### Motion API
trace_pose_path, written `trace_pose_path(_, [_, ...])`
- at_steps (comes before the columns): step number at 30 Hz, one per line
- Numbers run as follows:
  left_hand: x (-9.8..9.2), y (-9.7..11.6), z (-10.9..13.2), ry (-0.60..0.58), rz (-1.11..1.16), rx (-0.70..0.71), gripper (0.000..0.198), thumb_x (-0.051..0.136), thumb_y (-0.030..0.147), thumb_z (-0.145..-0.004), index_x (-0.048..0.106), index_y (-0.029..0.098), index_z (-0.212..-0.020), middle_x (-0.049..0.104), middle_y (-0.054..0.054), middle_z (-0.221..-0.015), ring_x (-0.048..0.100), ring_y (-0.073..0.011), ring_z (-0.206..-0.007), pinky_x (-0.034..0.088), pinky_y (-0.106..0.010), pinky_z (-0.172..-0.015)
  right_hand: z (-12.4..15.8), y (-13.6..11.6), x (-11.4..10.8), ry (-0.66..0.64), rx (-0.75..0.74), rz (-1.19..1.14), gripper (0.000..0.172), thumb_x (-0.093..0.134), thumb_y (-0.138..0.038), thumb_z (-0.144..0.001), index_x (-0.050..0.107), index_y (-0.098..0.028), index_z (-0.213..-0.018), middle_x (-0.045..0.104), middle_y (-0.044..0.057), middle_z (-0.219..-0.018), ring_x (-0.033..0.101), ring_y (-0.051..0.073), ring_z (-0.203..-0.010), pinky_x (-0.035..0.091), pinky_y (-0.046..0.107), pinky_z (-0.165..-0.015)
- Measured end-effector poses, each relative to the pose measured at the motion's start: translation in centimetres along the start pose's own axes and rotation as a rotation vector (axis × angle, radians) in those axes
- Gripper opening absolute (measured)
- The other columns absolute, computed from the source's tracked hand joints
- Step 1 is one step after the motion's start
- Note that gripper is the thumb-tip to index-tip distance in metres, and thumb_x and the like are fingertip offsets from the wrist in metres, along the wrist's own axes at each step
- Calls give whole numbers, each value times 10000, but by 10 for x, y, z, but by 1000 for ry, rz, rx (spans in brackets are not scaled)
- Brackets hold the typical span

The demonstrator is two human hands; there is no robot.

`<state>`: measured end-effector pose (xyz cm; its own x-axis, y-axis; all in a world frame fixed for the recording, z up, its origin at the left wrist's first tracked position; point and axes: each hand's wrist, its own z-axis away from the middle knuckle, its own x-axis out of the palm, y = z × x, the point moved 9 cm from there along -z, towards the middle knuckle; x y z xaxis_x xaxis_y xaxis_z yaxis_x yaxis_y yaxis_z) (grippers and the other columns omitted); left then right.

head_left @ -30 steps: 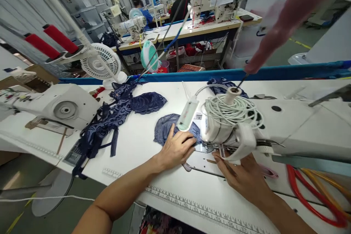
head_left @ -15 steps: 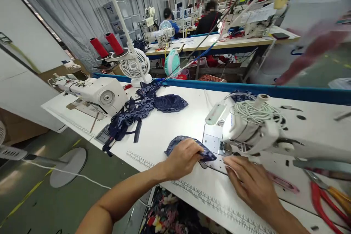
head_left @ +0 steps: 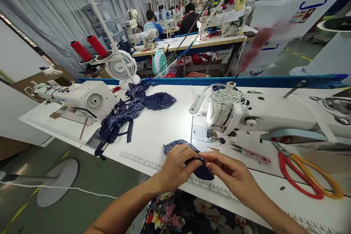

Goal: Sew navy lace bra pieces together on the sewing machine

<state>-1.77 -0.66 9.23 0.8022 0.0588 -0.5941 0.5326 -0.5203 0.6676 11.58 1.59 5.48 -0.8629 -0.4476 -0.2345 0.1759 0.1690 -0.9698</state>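
My left hand (head_left: 175, 166) pinches a navy, cup-shaped piece of patterned fabric, apparently a bra cup (head_left: 205, 173), just above the table's front edge. My right hand (head_left: 231, 170) meets it at the cup's right edge, with thumb and forefinger closed on the cloth. The fingers hide the middle of the cup. Just beyond the hands stands a white sewing machine (head_left: 223, 117), its presser foot and needle plate apart from the fabric. Farther left on the white table lie another navy cup (head_left: 160, 101) and a tangle of navy patterned pieces with straps (head_left: 120, 117).
Pink-handled thread snips (head_left: 251, 153) and red-and-orange scissors (head_left: 309, 175) lie right of my hands. A ruler strip (head_left: 139, 160) runs along the table's front edge. A second sewing machine (head_left: 82, 97) and a white fan (head_left: 121, 66) stand at left. Two people sit at machines behind.
My right hand has come left from beside the needle plate and taken hold of the cup's edge. My left hand keeps its grip. The view has swung to the right.
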Motion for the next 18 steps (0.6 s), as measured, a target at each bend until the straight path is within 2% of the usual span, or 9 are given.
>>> trace_pose_path(6, [5, -4, 2, 11, 81, -96, 175, 549, 321, -944, 622, 189, -856, 571, -38, -820, 544, -150, -755, 437, -265, -643, 4, -9, -8, 65, 2, 35, 230, 634, -458, -871, 705, -251, -941, 679, 26, -800, 620, 148, -675, 530, 241, -568])
trace_pose_path(10, [10, -3, 1, -23, 171, -163, 111, 561, 275, -925, 639, 197, -935, 627, -39, -839, 571, -156, -773, 456, -272, -672, 6, -17, -7, 65, -20, 115, 238, 566, -441, -911, 622, -235, -806, 624, 2, -745, 573, 125, -621, 493, 230, -526])
trace_pose_path(14, [12, -8, 1, -37, 283, -302, 122, 584, 276, -897, 659, 184, -871, 628, -39, -810, 571, -154, -759, 452, -262, -668, 11, -20, -8, 142, -125, 276, 192, 503, -350, -950, 538, -236, -798, 577, -15, -726, 535, 112, -603, 438, 225, -499])
trace_pose_path(18, [16, -16, 5, -36, 354, -396, 109, 626, 279, -866, 660, 175, -854, 629, -29, -826, 567, -147, -779, 444, -253, -705, 13, -27, -4, 202, -250, 368, 153, 491, -278, -953, 504, -234, -807, 550, -16, -724, 511, 106, -599, 440, 230, -537])
